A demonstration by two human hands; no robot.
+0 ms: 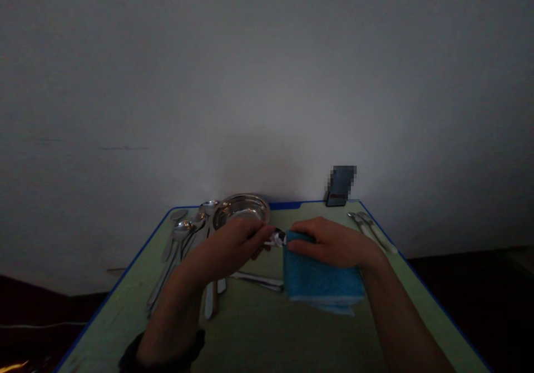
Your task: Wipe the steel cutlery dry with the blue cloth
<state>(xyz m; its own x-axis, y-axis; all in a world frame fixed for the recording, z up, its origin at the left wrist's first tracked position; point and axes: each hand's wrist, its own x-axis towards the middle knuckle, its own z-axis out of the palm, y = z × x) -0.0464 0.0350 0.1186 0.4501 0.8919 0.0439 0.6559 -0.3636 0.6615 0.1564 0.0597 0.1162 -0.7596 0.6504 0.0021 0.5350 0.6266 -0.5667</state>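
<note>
Now L hand [233, 246]: spoon [277, 238] in cloth [321, 282] (bowl [242, 209] behind).

Home kitchen corner: spoons [183, 234] and steel bowl [241, 209] on a green table [258, 334]

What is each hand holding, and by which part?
Left hand: a spoon, it seems, by its handle. Right hand: a folded blue cloth by its upper edge, against the spoon's end.
</note>
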